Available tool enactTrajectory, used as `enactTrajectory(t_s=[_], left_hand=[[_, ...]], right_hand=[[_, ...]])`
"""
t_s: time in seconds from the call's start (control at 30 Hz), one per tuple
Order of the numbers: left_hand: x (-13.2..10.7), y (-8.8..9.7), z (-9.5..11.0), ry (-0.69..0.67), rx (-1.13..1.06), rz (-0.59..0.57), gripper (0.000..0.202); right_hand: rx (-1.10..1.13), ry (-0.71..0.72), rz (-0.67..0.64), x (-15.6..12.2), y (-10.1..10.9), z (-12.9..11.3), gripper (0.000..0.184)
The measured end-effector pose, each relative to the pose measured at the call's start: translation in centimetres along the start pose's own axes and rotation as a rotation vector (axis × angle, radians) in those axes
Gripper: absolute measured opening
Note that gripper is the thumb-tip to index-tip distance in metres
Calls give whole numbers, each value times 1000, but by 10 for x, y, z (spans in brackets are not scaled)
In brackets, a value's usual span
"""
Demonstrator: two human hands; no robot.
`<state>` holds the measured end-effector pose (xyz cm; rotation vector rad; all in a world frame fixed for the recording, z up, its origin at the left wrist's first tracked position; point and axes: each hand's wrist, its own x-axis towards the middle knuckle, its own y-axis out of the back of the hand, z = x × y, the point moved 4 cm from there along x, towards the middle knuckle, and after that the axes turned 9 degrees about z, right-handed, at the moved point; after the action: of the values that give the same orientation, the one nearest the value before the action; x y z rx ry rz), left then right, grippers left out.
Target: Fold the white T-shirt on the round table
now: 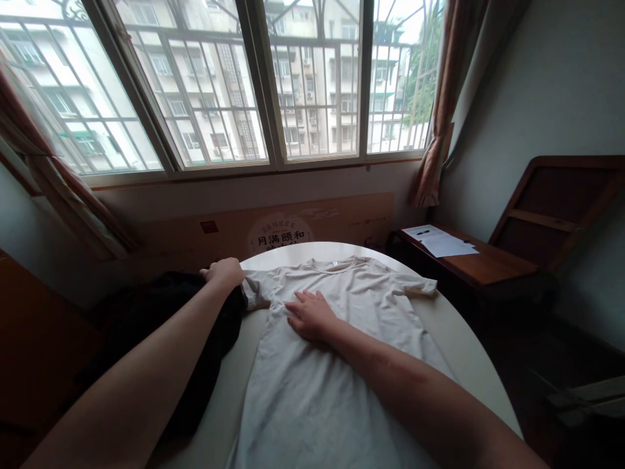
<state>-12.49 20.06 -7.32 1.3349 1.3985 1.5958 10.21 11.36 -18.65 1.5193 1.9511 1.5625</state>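
A pale short-sleeved T-shirt (336, 365) lies spread out on a round white table (481, 345), its neckline toward the window. My right hand (312, 316) rests flat on the chest part of the shirt, fingers spread. At the left edge of the table, my left hand (224, 269) is closed beside the end of the shirt's left sleeve (258, 286) and above a heap of black cloth (215, 365). What its fingers grip is hidden, so I cannot tell whether it is sleeve or black cloth.
Beyond the table, a long printed cardboard box (342, 218) leans under the barred window (317, 98). To the right, white papers (446, 244) and a pen lie on a low wooden bench (508, 264). Curtains (434, 150) hang at both sides.
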Motion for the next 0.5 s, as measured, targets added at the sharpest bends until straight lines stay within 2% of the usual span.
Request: enactTrajectory(t_s=[0.1,0.2,0.23,0.3,0.37,0.4,0.5], left_hand=[[-15,11,23,-50,57,42,45],[-51,26,75,-284,65,127,46],[-68,29,95,-380,40,119,46],[-105,31,138,-618,-57,9,43],[-143,29,179,-782,-121,-90,34],[-160,28,198,-852,-150,-122,29],[-200,22,253,-986,-250,-147,21]], right_hand=[[68,3,108,8,21,6,34],[60,-34,209,10,69,39,31],[50,-78,256,6,91,60,31],[52,-235,388,-12,138,114,28],[97,-508,498,-45,182,177,30],[156,-715,537,-68,200,209,33],[200,-987,532,-133,232,270,36]])
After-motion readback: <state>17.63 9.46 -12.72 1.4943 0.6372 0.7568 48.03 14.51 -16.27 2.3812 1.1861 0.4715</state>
